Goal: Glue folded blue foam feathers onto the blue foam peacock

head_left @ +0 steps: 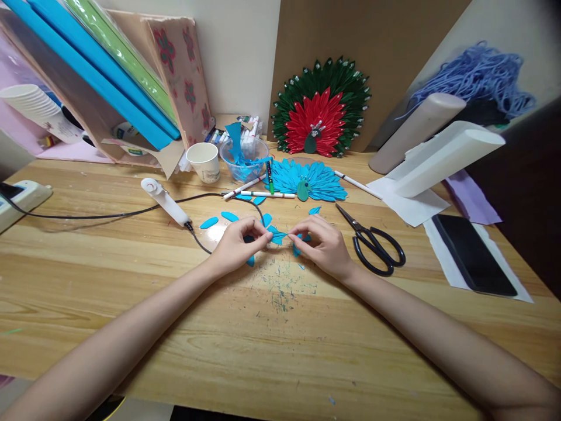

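Note:
Between my two hands a small blue crepe paper petal [277, 235] is stretched above the table. My left hand [242, 240] pinches its left end with thumb and forefinger. The thumb and fingertips of my right hand [322, 241] close on its narrow, twisted right end. Loose blue oval paper pieces [209, 223] lie around my left hand, and a folded petal [314, 210] rests beyond my right hand. Farther back sits a blue paper peacock [324, 180] with a green body. Black-handled scissors [379, 245] lie just right of my right hand.
A white corded glue gun [164, 202] lies left, its cable crossing the table. Behind are a paper cup [203, 162], a clear bowl [243, 169] of blue scraps, markers [274, 194] and a red-green peacock [322, 111]. A phone [473, 254] and paper rolls [416, 131] are right.

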`<state>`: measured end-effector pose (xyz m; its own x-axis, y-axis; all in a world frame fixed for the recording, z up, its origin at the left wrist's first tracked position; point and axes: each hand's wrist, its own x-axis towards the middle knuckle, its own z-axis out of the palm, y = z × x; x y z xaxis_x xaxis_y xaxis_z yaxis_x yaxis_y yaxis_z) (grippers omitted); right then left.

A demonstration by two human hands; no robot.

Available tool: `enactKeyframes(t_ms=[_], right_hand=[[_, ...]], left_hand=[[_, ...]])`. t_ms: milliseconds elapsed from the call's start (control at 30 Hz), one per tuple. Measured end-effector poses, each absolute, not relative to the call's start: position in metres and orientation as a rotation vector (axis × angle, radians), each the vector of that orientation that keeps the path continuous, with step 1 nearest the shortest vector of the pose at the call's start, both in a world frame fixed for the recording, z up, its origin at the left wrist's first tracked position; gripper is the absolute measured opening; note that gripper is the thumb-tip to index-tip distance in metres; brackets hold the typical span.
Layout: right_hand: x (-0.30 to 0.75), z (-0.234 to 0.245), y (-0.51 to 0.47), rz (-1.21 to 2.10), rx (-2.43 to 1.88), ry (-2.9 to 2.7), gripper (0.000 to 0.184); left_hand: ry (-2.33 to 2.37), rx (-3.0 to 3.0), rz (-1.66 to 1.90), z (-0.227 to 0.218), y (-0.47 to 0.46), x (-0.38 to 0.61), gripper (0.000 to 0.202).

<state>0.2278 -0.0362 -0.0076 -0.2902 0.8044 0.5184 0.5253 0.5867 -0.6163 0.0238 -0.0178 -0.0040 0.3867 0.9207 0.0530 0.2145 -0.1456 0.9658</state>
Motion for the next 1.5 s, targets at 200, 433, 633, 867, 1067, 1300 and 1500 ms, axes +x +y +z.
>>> enactKeyframes(t_ms=[200,433,633,867,1067,1300,1500], right_hand=[[0.229,-0.008,-0.036,0.425,-1.076,-1.97,0.006],[0.231,-0.007,-0.034,0.481,-1.187,-1.842,0.009],[0.235,-0.009,-0.029,0.578,-1.31,-1.571,0.029],[0.233,-0.011,-0.031,0.686,-1.215,-1.641,0.015],[0.23,-0.007,-0.036,0.558,-0.925,-1.996,0.008],[0.229,-0.007,-0.04,0.403,-0.932,-2.056,0.008],[0.229,-0.009,-0.04,0.31,-0.92,-2.125,0.008]], left_hand=[[1.024,1.604,0.88,-0.005,-0.018,0.024,0.02],[1.017,1.519,0.891,-0.006,-0.017,0.024,0.023],[1.011,1.414,0.924,-0.003,-0.015,0.024,0.026],[0.975,1.402,0.915,0.0,-0.014,0.023,0.023],[0.956,1.529,0.848,-0.002,-0.016,0.021,0.018],[0.966,1.752,0.745,-0.002,-0.017,0.02,0.016],[0.951,1.752,0.729,-0.003,-0.017,0.02,0.018]])
